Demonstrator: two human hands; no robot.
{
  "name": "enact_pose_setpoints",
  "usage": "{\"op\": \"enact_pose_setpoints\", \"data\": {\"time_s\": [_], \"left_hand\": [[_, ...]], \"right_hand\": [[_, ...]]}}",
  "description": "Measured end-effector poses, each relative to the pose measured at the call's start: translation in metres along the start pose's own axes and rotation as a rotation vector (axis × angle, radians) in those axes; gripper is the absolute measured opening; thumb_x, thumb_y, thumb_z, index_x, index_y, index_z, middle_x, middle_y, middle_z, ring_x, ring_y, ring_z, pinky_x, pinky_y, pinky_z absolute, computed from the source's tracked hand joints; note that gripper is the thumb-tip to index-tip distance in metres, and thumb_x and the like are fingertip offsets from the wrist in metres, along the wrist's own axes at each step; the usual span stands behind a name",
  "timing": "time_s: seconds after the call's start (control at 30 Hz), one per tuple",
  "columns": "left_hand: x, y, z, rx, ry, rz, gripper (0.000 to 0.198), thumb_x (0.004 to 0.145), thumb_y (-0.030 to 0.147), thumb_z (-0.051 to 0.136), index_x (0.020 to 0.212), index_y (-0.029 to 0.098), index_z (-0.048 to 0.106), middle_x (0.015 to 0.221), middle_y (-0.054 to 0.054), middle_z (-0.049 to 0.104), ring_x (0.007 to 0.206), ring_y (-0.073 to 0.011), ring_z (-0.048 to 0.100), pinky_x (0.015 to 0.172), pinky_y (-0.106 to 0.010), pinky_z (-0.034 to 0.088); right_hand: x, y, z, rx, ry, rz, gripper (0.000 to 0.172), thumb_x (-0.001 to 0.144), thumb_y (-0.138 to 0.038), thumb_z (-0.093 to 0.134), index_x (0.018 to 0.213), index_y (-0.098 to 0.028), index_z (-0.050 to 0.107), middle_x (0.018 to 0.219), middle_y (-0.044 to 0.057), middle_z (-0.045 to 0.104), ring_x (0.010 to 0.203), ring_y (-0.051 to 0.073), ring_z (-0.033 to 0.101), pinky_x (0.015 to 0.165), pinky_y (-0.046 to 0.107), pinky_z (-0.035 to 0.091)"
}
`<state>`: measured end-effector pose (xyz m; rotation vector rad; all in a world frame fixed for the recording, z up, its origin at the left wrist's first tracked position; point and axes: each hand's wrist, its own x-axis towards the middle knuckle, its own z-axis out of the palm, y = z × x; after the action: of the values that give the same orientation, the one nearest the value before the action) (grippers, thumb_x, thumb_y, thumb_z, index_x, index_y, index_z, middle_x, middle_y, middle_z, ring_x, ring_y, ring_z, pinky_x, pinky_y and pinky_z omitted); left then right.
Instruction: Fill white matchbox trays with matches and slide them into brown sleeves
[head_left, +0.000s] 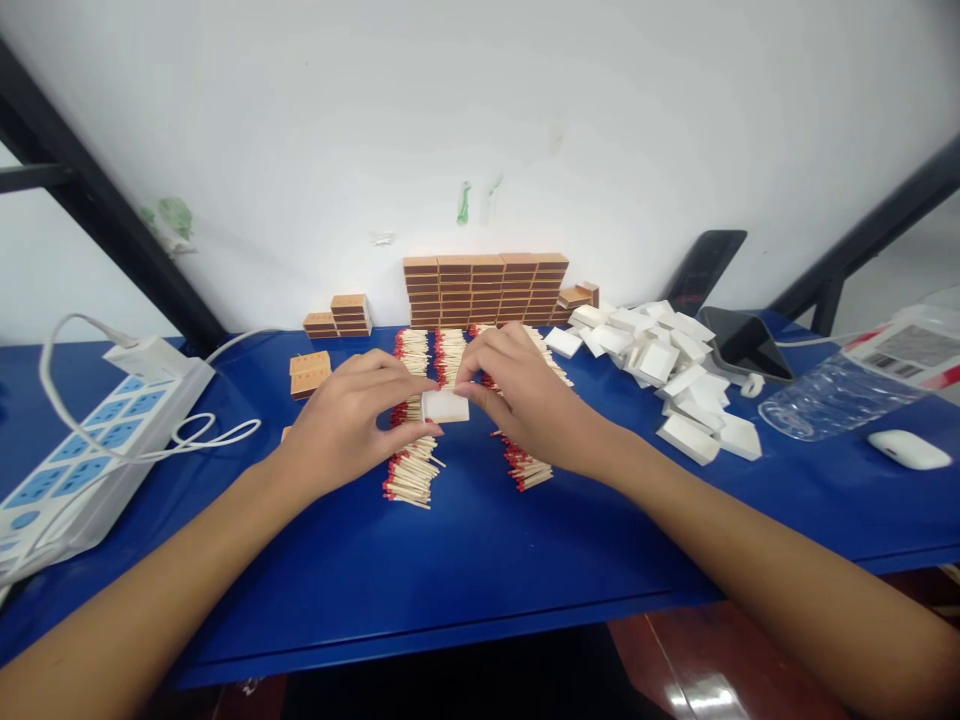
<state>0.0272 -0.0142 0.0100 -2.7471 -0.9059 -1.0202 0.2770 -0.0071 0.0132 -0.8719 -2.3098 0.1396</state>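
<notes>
Between the thumb and fingers of my left hand is a small white matchbox tray, held at its left end. My right hand has its thumb and forefinger closed at the tray's far right corner. Whether a match is also pinched there is hidden. Red-tipped matches lie in rows under and beyond both hands. Another pile of matches shows below my right hand.
Stacked matchboxes stand against the wall, with smaller stacks to the left. Loose white trays heap up at right, near a phone, a plastic bottle and a white case. A power strip with cables occupies the left.
</notes>
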Motion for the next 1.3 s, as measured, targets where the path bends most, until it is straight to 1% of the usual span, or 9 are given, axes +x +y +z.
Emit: {"op": "enact_pose_setpoints", "data": {"time_s": [0.13, 0.33, 0.5, 0.67, 0.83, 0.97, 1.1, 1.23, 1.3], "left_hand": [[0.0, -0.005, -0.001, 0.09, 0.03, 0.031, 0.03, 0.093, 0.042, 0.081, 0.115, 0.022, 0.079, 0.095, -0.004, 0.082, 0.095, -0.0237, 0.071, 0.084, -0.038, 0.055], [-0.004, -0.017, -0.001, 0.167, 0.046, 0.014, 0.034, 0.091, 0.039, 0.083, 0.116, 0.017, 0.078, 0.097, -0.007, 0.08, 0.095, -0.0259, 0.069, 0.084, -0.039, 0.055], [-0.005, -0.023, -0.003, 0.197, 0.087, -0.018, 0.036, 0.088, 0.037, 0.085, 0.115, 0.014, 0.079, 0.096, -0.01, 0.08, 0.094, -0.027, 0.069, 0.084, -0.04, 0.056], [-0.005, -0.024, -0.005, 0.212, 0.103, -0.074, 0.033, 0.088, 0.036, 0.086, 0.115, 0.018, 0.08, 0.096, -0.008, 0.08, 0.093, -0.0263, 0.069, 0.084, -0.039, 0.056], [-0.005, -0.023, -0.004, 0.202, 0.088, -0.049, 0.035, 0.088, 0.037, 0.086, 0.115, 0.015, 0.08, 0.096, -0.01, 0.079, 0.093, -0.0262, 0.069, 0.084, -0.038, 0.056], [-0.005, -0.023, -0.004, 0.195, 0.077, -0.05, 0.035, 0.089, 0.038, 0.085, 0.116, 0.017, 0.079, 0.097, -0.009, 0.08, 0.094, -0.0261, 0.069, 0.086, -0.039, 0.056], [-0.005, -0.023, -0.004, 0.197, 0.068, -0.073, 0.034, 0.09, 0.039, 0.084, 0.116, 0.018, 0.08, 0.097, -0.009, 0.08, 0.094, -0.0265, 0.07, 0.085, -0.039, 0.056], [-0.006, -0.026, -0.003, 0.22, 0.052, -0.071, 0.035, 0.088, 0.038, 0.087, 0.115, 0.017, 0.079, 0.098, -0.009, 0.08, 0.095, -0.0268, 0.07, 0.085, -0.039, 0.056], [-0.008, -0.027, -0.002, 0.243, 0.026, -0.081, 0.036, 0.086, 0.038, 0.088, 0.115, 0.017, 0.079, 0.098, -0.009, 0.08, 0.096, -0.0276, 0.07, 0.086, -0.041, 0.056]], "right_hand": [[0.001, 0.016, -0.003, -0.05, 0.065, 0.066, 0.019, 0.11, -0.033, 0.051, 0.096, -0.023, 0.059, 0.104, 0.01, 0.065, 0.101, 0.027, 0.047, 0.09, 0.042, 0.039], [0.004, 0.035, 0.008, -0.184, -0.089, 0.155, 0.016, 0.106, -0.023, 0.057, 0.092, -0.02, 0.061, 0.096, 0.009, 0.068, 0.095, 0.026, 0.048, 0.087, 0.039, 0.034], [0.014, 0.032, 0.019, -0.264, -0.206, 0.181, 0.017, 0.105, -0.022, 0.063, 0.089, -0.018, 0.065, 0.093, 0.008, 0.073, 0.097, 0.025, 0.051, 0.087, 0.037, 0.031], [0.018, 0.03, 0.024, -0.321, -0.304, 0.143, 0.019, 0.106, -0.02, 0.061, 0.089, -0.016, 0.07, 0.097, 0.01, 0.076, 0.101, 0.027, 0.053, 0.087, 0.037, 0.031], [0.017, 0.032, 0.026, -0.354, -0.302, 0.103, 0.012, 0.103, -0.02, 0.066, 0.095, -0.016, 0.074, 0.1, 0.011, 0.075, 0.103, 0.027, 0.052, 0.088, 0.036, 0.033], [0.019, 0.031, 0.024, -0.355, -0.325, 0.123, 0.018, 0.104, -0.017, 0.061, 0.093, -0.014, 0.075, 0.101, 0.012, 0.074, 0.104, 0.027, 0.052, 0.09, 0.037, 0.034], [0.018, 0.029, 0.025, -0.368, -0.36, 0.142, 0.017, 0.105, -0.018, 0.06, 0.095, -0.013, 0.073, 0.104, 0.013, 0.073, 0.107, 0.028, 0.053, 0.09, 0.037, 0.035], [0.015, 0.031, 0.024, -0.414, -0.36, 0.106, 0.016, 0.105, -0.019, 0.06, 0.095, -0.013, 0.071, 0.107, 0.014, 0.072, 0.108, 0.029, 0.051, 0.088, 0.037, 0.034], [0.013, 0.032, 0.019, -0.442, -0.328, 0.078, 0.018, 0.106, -0.019, 0.057, 0.095, -0.014, 0.07, 0.104, 0.014, 0.07, 0.105, 0.029, 0.05, 0.086, 0.038, 0.032]]}}
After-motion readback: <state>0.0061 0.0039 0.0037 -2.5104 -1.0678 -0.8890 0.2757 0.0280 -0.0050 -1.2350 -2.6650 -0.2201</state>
